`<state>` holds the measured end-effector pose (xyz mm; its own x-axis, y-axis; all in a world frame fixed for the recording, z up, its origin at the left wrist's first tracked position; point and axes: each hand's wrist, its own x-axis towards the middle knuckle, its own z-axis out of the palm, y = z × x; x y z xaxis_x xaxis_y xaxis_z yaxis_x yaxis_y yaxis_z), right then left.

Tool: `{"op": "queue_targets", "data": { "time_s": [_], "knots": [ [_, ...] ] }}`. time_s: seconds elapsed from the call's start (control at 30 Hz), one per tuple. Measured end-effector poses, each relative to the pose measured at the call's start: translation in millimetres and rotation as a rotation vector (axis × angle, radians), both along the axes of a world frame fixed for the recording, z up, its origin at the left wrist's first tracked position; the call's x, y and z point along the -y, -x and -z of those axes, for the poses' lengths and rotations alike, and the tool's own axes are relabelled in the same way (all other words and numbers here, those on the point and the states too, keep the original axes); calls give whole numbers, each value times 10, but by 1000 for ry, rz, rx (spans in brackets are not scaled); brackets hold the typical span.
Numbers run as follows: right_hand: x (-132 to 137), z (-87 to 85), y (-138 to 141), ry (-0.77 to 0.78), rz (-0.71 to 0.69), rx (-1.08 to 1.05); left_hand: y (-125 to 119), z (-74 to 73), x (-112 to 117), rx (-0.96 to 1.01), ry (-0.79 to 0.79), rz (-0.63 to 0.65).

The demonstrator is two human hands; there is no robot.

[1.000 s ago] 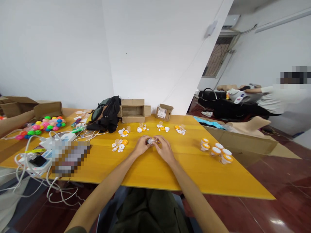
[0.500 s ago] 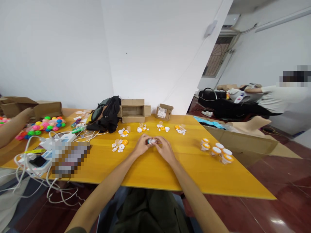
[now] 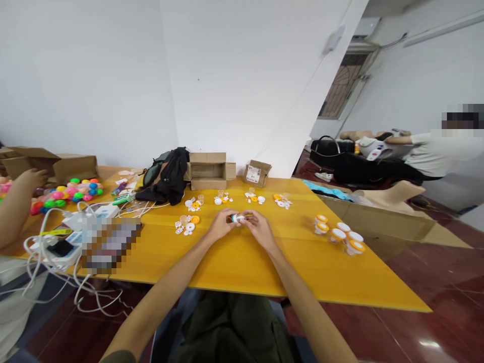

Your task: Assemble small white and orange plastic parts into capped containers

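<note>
Between my two hands, over the middle of the table [image 3: 264, 275], is a small white piece with a teal end [image 3: 238, 218]; its exact kind is too small to make out. My left hand [image 3: 221, 225] grips it at the teal end, fingers curled round. On the other side my right hand [image 3: 259, 228] has its fingertips bent against the white end. Beyond the hands lie small groups of white plastic parts [image 3: 189, 228], orange rings [image 3: 195, 220] and clear cups [image 3: 183, 220]. To the right stand several clear cups with orange and white lids [image 3: 355, 236].
A cardboard box [image 3: 207, 171], a smaller carton [image 3: 257, 174] and a black bag [image 3: 170, 176] sit along the wall. Cables, a power strip [image 3: 71, 252] and colourful balls [image 3: 77, 191] occupy the left. Another person's arm [image 3: 17, 206] reaches in there; a person [image 3: 427, 156] sits far right.
The small piece has turned a little in my hands, and more of its teal end shows. My right fingers have shifted on it. At left, the other person's arm has moved.
</note>
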<state>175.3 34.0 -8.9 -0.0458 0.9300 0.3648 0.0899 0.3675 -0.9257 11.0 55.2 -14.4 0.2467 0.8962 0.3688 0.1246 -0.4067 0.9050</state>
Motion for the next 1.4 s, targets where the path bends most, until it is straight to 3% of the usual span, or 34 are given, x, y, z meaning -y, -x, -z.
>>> {"op": "queue_targets", "data": {
  "time_s": [0.4, 0.83, 1.1, 1.4],
  "knots": [
    [24, -67, -92, 21, -105, 3, 7, -58, 1, 38, 129, 140],
    [81, -119, -92, 9, 16, 256, 32, -43, 16, -160, 3, 128],
    [77, -80, -118, 12, 107, 503, 29, 1, 7, -146, -22, 118],
    [17, -24, -95, 47, -92, 233, 23, 18, -42, -40, 98, 102]
  ]
}}
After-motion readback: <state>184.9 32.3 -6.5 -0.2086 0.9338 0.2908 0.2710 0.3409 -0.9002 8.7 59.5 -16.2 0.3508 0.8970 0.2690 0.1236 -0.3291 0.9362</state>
